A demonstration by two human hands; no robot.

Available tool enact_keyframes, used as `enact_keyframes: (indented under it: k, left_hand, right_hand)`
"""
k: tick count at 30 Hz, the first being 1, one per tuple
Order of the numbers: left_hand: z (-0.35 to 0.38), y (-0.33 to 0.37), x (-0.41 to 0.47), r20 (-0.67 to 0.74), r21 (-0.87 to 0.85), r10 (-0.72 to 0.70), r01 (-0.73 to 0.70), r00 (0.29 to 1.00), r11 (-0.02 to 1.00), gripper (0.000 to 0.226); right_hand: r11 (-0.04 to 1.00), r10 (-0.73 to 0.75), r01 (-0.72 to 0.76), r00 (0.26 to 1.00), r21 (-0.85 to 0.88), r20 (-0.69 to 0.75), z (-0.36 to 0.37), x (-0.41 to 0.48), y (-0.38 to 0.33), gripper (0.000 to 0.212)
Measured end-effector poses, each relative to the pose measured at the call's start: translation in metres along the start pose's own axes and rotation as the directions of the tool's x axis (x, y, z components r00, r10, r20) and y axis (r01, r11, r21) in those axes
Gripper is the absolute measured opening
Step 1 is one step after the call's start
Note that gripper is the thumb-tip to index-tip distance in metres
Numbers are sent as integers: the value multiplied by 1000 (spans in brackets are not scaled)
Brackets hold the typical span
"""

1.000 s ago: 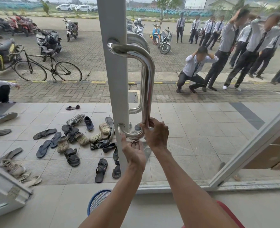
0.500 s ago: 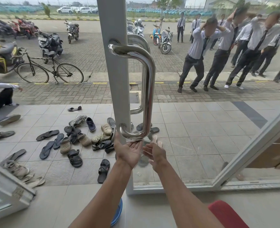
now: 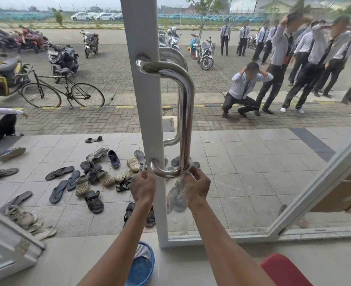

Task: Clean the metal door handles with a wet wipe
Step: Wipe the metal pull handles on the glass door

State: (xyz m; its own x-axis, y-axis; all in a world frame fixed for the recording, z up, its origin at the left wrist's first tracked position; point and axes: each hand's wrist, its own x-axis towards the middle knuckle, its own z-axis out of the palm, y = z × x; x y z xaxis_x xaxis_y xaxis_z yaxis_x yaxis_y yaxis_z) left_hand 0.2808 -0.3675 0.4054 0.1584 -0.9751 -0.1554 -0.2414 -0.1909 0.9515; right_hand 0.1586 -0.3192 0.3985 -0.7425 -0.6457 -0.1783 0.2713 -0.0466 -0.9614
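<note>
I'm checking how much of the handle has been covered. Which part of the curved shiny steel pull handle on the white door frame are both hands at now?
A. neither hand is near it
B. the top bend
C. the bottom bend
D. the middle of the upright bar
C: the left hand and right hand flank the bottom bend of the curved shiny steel pull handle, a white wet wipe wrapped around it there.

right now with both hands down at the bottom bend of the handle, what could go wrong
1. The wet wipe shows only as a thin strip by the right hand; it could slip off the polished handle.
2. Both hands, the left hand too, crowd the lower bend, so the upper bend may go unwiped.
3. Pulling could swing the door frame.
</note>
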Motion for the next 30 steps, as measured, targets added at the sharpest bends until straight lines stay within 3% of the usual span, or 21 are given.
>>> enact_keyframes:
  k: [2,4,7,11,14,19,24,30]
  left_hand:
    - [-3,-9,6,36,318,352,-344,935,883,23]
    - [-5,-13,12,142,411,470,-484,871,773,34]
    - [-7,-14,17,181,440,501,-525,846,728,40]
    - [-7,-14,18,218,448,553,-586,804,676,42]
    - [-8,-13,18,269,453,595,-644,758,616,45]
    - [-8,-15,18,329,466,592,-672,735,576,50]
    - [-8,-14,18,380,487,564,-677,734,553,60]
    - [-10,-17,23,399,489,534,-666,745,564,65]
  right_hand:
    - [986,-147,144,989,-82,-32,9,1,-11,34]
    - [966,-190,184,982,-183,-15,14,2,-12,38]
    - [938,-72,63,997,-342,-12,9,-4,3,31]
    - [952,55,-18,992,-306,113,9,-8,19,30]
    - [975,17,-5,999,-221,51,17,-9,4,33]
    - [959,-209,226,971,-169,114,16,7,-20,51]
    - [964,101,-9,937,-265,335,-2,11,-3,44]
    - [991,-22,70,928,-117,372,0,22,-30,42]
